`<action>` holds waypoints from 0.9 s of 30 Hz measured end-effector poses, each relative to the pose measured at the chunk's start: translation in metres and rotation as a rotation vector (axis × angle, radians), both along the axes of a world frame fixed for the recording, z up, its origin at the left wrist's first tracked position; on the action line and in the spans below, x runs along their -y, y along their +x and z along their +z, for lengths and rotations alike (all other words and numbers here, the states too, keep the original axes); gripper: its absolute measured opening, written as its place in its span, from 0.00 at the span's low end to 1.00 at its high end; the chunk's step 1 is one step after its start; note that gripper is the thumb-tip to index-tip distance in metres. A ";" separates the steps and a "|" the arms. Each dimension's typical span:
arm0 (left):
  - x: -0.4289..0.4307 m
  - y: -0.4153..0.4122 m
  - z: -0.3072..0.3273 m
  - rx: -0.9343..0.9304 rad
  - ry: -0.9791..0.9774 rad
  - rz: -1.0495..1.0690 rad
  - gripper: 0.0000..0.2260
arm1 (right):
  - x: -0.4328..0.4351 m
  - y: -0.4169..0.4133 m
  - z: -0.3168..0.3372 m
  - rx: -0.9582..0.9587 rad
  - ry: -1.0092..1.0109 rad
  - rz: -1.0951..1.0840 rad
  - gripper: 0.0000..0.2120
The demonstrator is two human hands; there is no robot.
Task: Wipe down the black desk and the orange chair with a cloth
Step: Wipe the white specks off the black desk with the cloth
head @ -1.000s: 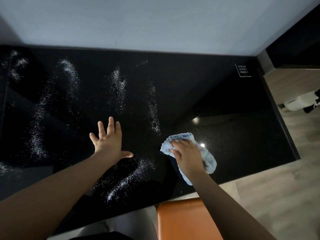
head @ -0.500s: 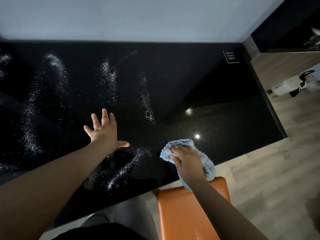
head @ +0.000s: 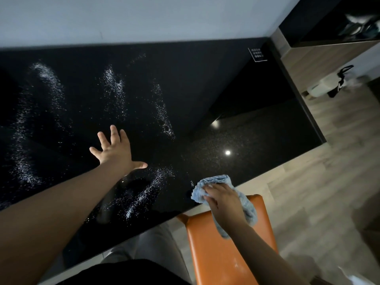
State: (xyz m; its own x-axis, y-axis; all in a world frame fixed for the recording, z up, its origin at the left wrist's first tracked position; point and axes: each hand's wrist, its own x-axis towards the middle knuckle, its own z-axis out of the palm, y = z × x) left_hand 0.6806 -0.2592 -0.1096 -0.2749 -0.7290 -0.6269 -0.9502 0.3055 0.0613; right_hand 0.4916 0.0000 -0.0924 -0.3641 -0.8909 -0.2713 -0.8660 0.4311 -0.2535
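Pressing down at the lower centre-right of the frame, the right hand (head: 223, 204) grips a crumpled blue cloth (head: 216, 179) against the near edge of the black desk (head: 205, 89), fingers curled over the fabric. The orange chair (head: 211, 254) stands just below it. The left hand (head: 115, 149) lies flat on the desk at centre-left, fingers spread, holding nothing. White speckled streaks (head: 115, 87) cross the desk's left half, and a small printed label (head: 257, 54) sits near its upper right corner.

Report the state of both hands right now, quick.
Left hand: open, fingers spread, palm down on the black desk.
Right hand: closed on the blue cloth, pressing it at the desk's near edge.
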 end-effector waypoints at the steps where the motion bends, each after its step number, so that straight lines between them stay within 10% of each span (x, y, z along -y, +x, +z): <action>1: 0.000 0.000 0.000 -0.001 0.001 0.000 0.60 | -0.002 0.001 0.001 0.008 -0.005 -0.006 0.14; 18: 0.004 -0.002 0.009 0.036 -0.010 -0.017 0.61 | 0.027 -0.018 0.036 0.038 -0.109 -0.109 0.10; 27: 0.030 0.009 0.025 0.003 -0.185 -0.004 0.43 | 0.172 -0.042 0.052 0.027 -0.369 -0.022 0.08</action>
State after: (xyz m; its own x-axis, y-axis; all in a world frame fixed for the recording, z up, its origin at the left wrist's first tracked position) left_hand 0.6899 -0.2894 -0.0848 -0.2766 -0.8308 -0.4830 -0.9489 0.3155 0.0009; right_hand 0.4500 -0.1722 -0.0400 -0.3814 -0.9226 0.0570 -0.8484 0.3249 -0.4178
